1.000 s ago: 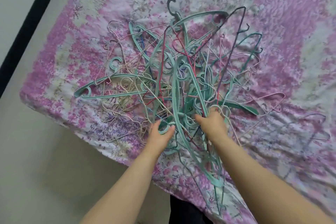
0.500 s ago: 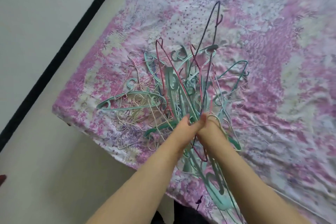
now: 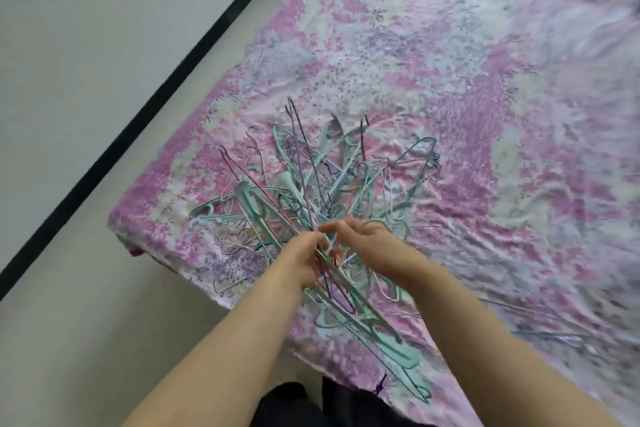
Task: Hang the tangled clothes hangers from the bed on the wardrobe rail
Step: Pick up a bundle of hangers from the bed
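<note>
Floral pink bedsheet (image 3: 450,62) covers the bed, its near-left corner jutting toward the pale floor (image 3: 86,340). Both hands meet at the middle of the tangled hangers (image 3: 311,191): the left hand (image 3: 304,260) and right hand (image 3: 367,246) each curl round a clutch of wire and teal plastic stems. The gathering step seems under way; next the bundle needs lifting free of the sheet. Open floor lies left, toward the black skirting (image 3: 138,121).
</note>
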Action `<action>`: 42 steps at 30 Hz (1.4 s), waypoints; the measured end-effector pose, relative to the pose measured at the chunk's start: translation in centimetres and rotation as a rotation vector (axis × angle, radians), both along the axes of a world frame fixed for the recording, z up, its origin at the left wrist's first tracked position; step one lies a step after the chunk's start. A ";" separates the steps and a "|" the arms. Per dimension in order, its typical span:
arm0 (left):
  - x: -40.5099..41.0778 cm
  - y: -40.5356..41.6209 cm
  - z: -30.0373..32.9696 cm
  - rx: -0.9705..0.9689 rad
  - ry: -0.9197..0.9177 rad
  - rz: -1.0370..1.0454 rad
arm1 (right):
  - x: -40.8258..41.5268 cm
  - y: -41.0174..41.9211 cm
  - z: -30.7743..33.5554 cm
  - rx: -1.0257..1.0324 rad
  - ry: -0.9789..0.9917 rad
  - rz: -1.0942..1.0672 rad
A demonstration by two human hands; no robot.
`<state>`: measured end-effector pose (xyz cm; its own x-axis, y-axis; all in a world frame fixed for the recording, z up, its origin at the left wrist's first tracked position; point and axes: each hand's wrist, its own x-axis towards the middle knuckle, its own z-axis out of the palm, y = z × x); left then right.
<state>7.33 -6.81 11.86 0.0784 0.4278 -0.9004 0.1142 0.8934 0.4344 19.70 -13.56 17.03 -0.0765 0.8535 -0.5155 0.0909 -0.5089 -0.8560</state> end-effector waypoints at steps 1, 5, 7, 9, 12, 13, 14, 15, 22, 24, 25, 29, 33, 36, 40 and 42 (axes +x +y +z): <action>-0.2 -0.7 0.2 0.004 -0.041 -0.008 | 0.0 -0.7 0.3 -0.017 0.009 0.001; -0.7 -3.4 1.5 0.033 -0.119 -0.050 | 0.0 -4.3 1.0 -0.116 0.000 0.017; -1.0 -4.8 2.3 0.088 -0.082 -0.084 | 0.2 -6.7 1.6 -0.171 -0.047 0.021; -1.5 -6.2 3.1 0.161 -0.056 -0.125 | 0.5 -9.3 2.0 -0.221 -0.119 0.018; -2.3 -8.4 4.2 0.294 -0.001 -0.210 | 0.9 -12.4 2.9 -0.294 -0.227 0.114; -2.6 -9.2 4.6 0.343 0.027 -0.244 | 0.9 -13.3 3.3 -0.330 -0.227 0.148; -2.8 -9.9 5.0 0.390 0.058 -0.270 | 0.9 -14.0 3.8 -0.361 -0.231 0.182; -3.2 -10.6 5.3 0.435 0.095 -0.302 | 1.0 -14.5 4.2 -0.379 -0.252 0.221; -4.0 -12.0 8.8 0.737 0.391 -0.365 | 3.0 -15.4 6.6 -0.370 -0.595 0.448; -4.4 -11.7 10.5 0.794 0.414 -0.324 | 4.0 -15.2 7.6 -0.254 -0.842 0.527; -4.6 -11.5 11.4 0.808 0.394 -0.308 | 4.5 -15.1 7.8 -0.173 -0.947 0.531; -4.5 -11.5 15.5 0.891 0.342 -0.217 | 7.3 -14.5 7.3 0.032 -0.819 0.151; -3.5 -12.6 19.5 1.014 0.352 -0.126 | 9.7 -13.4 7.0 0.147 -0.370 -0.232; -3.4 -13.1 21.6 1.086 0.345 -0.071 | 10.4 -13.0 8.7 0.217 -0.113 -0.328; -4.6 -14.1 23.4 1.098 0.301 -0.005 | 10.2 -13.3 11.0 0.266 -0.007 -0.120; -5.3 -14.8 24.1 1.083 0.307 -0.005 | 10.0 -13.6 12.2 0.280 0.099 0.079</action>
<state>2.06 -21.61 35.97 -0.0785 0.9963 -0.0358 0.3525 0.0614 0.9338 29.72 -27.21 29.23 -0.1863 0.9507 -0.2480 0.0300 -0.2468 -0.9686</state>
